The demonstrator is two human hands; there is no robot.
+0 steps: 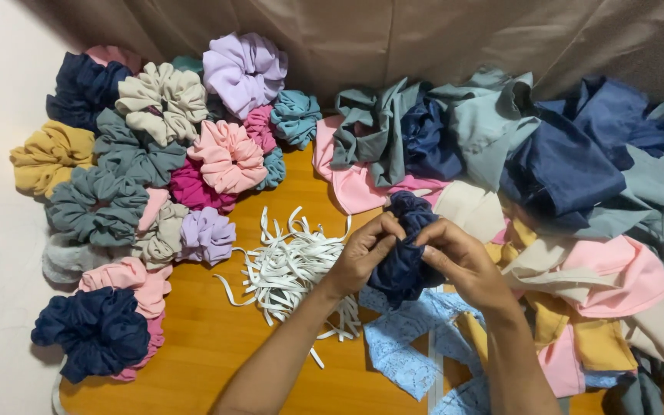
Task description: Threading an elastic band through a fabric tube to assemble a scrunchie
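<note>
At the far left, a heap of finished scrunchies (147, 177) in navy, grey, pink, lilac and mustard covers that end of the wooden table (194, 353). Just right of it lies a loose tangle of cut white elastic strips (290, 265). Next comes the left hand (364, 252), its fingers pinched together on the upper edge of a navy scrunchie (405, 261) held up above the table near the middle of the view. The right hand (463, 261) meets it from the other side, fingertips closed on the same gathered rim, though exactly what they pinch is probably hidden in the folds. The piece looks light, soft and floppy, likely to slump unless gripped at the bunched seam, where the cloth is thickest. Under the wrists lies pale blue fabric (405, 342), and further right sprawls a pile of unsewn cloth pieces (570, 192) in blue, teal, pink and yellow.
</note>
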